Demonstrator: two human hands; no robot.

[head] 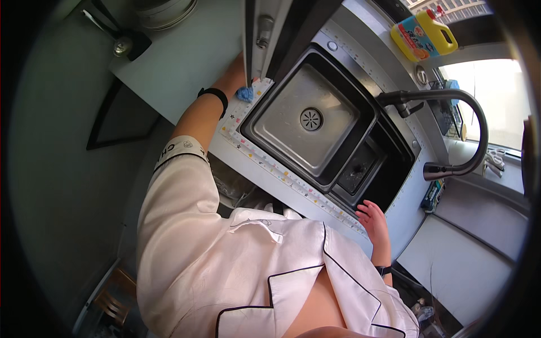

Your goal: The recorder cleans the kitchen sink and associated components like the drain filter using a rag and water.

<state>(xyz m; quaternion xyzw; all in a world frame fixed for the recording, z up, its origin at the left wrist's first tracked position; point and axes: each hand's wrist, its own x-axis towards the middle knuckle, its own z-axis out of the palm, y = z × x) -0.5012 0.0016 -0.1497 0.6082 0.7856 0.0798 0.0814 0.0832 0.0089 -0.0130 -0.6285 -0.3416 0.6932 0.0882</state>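
Note:
My left hand (pixel 241 72) reaches to the counter strip left of the sink, largely hidden behind an upright panel (pixel 248 46). A bunched blue cloth (pixel 244 94) pokes out under it, and the hand seems to grip it. My right hand (pixel 374 221) hovers by the sink's near right corner, fingers loosely bent and holding nothing. Between them lies the double sink, its large steel basin (pixel 291 122) showing a round drain strainer (pixel 311 119). The smaller dark basin (pixel 359 171) is to its right. A patterned strip (pixel 270 162) edges the counter along the sink.
A dark gooseneck faucet (pixel 477 131) arches over the right side. On the ledge behind stands a yellow jug (pixel 422 36) with a red cap. Stacked plates (pixel 167 17) and a metal ladle (pixel 122 46) rest on the left counter (pixel 203 50). A bagged bin (pixel 231 181) sits below the counter.

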